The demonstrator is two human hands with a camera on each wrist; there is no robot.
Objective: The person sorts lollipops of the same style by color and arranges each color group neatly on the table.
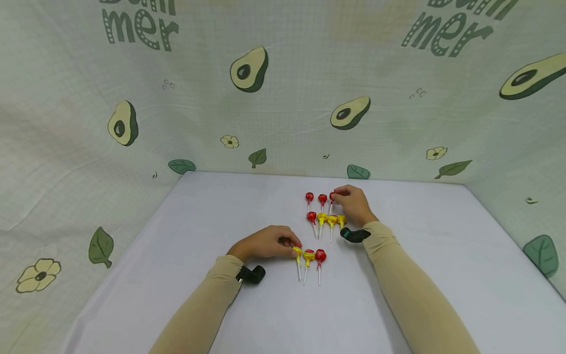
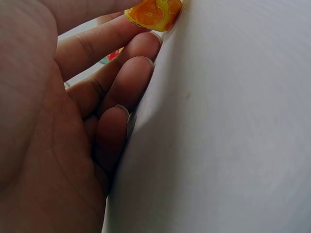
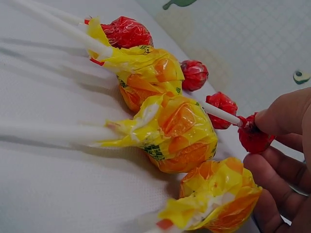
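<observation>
My left hand [image 1: 270, 242] pinches the wrapped head of a yellow lollipop [image 2: 153, 14], at the left end of the front row. Beside it lie a yellow-and-red lollipop [image 1: 308, 254] and a red lollipop [image 1: 320, 255], sticks toward me. At the back, my right hand [image 1: 353, 202] holds another red lollipop [image 3: 255, 136] by its head between thumb and fingers, at the right end of the far row. To its left in that row are two more red lollipops [image 1: 309, 196]. Close below the right hand, yellow lollipops [image 3: 182, 131] and one red lollipop [image 1: 311, 217] form the middle row.
The lollipops lie on a white table [image 1: 185, 216]. A pale cloth [image 1: 292, 142] printed with avocados and leaves hangs behind and at both sides of it. Dark bands with small devices [image 1: 251, 274] sit on both wrists.
</observation>
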